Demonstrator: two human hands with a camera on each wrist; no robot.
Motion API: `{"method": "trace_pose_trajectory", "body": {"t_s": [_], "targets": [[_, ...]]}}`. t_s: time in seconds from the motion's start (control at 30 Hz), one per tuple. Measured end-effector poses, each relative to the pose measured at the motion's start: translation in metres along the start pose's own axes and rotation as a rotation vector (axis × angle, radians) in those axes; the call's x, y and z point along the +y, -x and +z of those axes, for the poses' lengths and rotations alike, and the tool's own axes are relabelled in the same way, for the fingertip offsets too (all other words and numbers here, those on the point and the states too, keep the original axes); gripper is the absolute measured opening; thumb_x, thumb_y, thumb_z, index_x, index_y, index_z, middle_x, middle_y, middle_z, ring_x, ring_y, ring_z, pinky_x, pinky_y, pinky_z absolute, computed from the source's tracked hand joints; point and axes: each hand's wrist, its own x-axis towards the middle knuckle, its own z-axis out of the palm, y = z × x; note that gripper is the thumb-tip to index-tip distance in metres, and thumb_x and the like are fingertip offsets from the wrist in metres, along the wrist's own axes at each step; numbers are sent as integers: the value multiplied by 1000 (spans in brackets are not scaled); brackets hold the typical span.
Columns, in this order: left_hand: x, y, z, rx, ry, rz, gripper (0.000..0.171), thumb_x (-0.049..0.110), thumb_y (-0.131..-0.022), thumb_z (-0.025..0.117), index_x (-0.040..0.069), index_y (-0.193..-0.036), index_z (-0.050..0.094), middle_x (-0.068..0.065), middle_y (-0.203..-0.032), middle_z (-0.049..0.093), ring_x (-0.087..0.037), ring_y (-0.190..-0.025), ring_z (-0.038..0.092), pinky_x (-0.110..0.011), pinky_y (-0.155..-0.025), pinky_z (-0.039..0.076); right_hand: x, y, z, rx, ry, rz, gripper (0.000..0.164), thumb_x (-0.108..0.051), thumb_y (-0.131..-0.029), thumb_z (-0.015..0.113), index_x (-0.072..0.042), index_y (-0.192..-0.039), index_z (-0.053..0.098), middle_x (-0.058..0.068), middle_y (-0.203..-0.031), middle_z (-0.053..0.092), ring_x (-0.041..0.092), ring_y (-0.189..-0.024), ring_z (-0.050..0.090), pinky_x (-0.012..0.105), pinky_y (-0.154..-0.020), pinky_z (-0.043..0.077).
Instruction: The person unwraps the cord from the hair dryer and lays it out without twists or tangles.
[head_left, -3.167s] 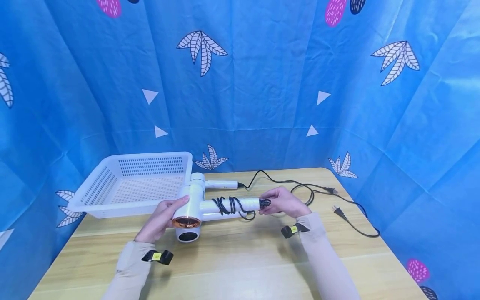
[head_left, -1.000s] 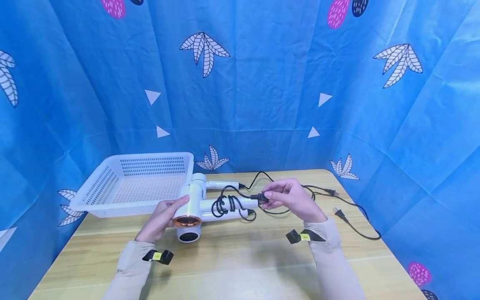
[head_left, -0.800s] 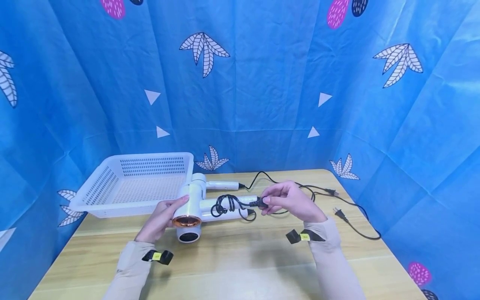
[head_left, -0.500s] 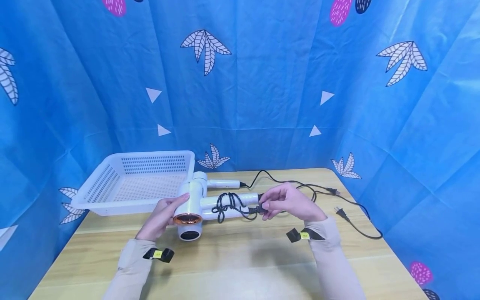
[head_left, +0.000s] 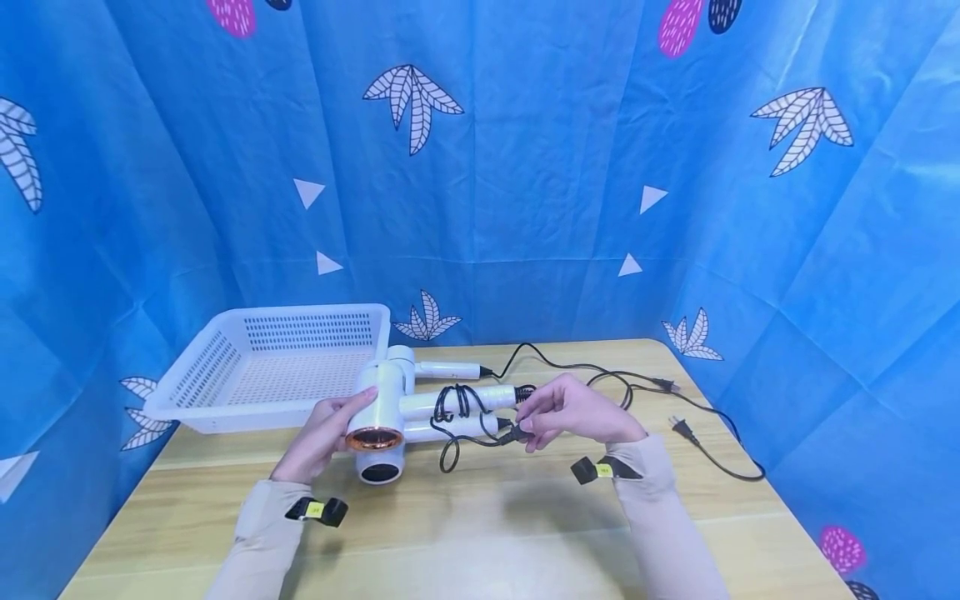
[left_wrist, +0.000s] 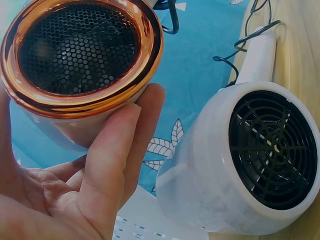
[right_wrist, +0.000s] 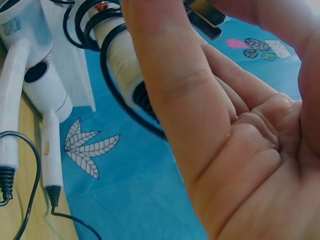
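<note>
My left hand (head_left: 318, 437) grips the barrel of a white hair dryer (head_left: 386, 398) with a rose-gold ring (left_wrist: 147, 75) at its end. The dryer is raised, its handle (head_left: 487, 397) pointing right, with its black cord (head_left: 442, 408) wound around the handle in loops. Just off the handle's end, my right hand (head_left: 577, 414) pinches the plug (head_left: 517, 432) of that cord. Metal prongs (right_wrist: 207, 17) show between the fingers in the right wrist view. A slack loop of cord hangs between plug and handle.
Below the held dryer lies a second white hair dryer (head_left: 381, 468) with a black grille. Behind is a third dryer's handle (head_left: 448, 370), and two loose plugs (head_left: 681, 427) lie at the table's right. A white perforated basket (head_left: 247, 418) stands at the left. Blue curtain (head_left: 525, 208) encloses the table.
My right hand has gone from the handle's end to holding the plug, then carried it from above the handle down in front of it. My left hand keeps its grip on the dryer.
</note>
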Motion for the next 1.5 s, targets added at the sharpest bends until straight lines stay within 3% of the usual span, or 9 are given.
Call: {"method": "trace_pose_trajectory", "body": {"t_s": [0.23,0.53,0.67,0.87,1.1,1.3,1.5], "targets": [[2,0,0,-8,46,9,71,56,-101,58,-6,-134,56,-2,-98,76,-14,-89,73,-28,-81,61,4,-3,-1,-25,14,13,33,-6,-95,69,17,-118,66,30,-101,76,26,-82,80,48,-81,64],[2,2,-1,-25,75,40,69,52,-103,56,-9,-134,56,-1,-95,77,-14,-86,75,-30,-80,63,13,-8,-3,-30,23,40,26,-8,-96,70,9,-114,71,28,-102,77,28,-83,80,55,-83,62],[2,1,-2,-24,71,41,69,53,-103,56,-9,-134,56,-1,-96,76,-14,-86,75,-30,-79,63,17,-10,-5,-15,31,59,28,-8,-95,69,11,-116,70,30,-105,76,28,-83,80,57,-85,61],[2,2,-2,-38,78,48,68,51,-104,56,-10,-134,55,-1,-96,77,-14,-87,75,-31,-80,63,25,-13,-8,38,31,87,34,-10,-94,70,13,-119,67,27,-105,77,27,-83,79,45,-82,65],[1,2,-1,-52,63,48,65,50,-104,55,-9,-131,57,-1,-94,76,-14,-87,75,-30,-79,63,34,-18,-13,125,-12,98,29,-6,-93,69,11,-116,69,26,-108,77,27,-84,79,51,-87,62],[3,2,0,-59,62,46,63,49,-105,55,-8,-131,57,-1,-94,76,-13,-87,74,-29,-79,63,40,-19,-16,213,-30,72,30,0,-93,65,13,-120,66,30,-112,74,28,-87,79,42,-85,64],[3,3,1,-62,51,45,64,49,-104,55,-8,-134,56,0,-95,76,-12,-88,74,-28,-79,62,41,-20,-18,279,-62,48,37,2,-93,66,15,-127,61,29,-110,75,31,-91,79,41,-86,63]]}}
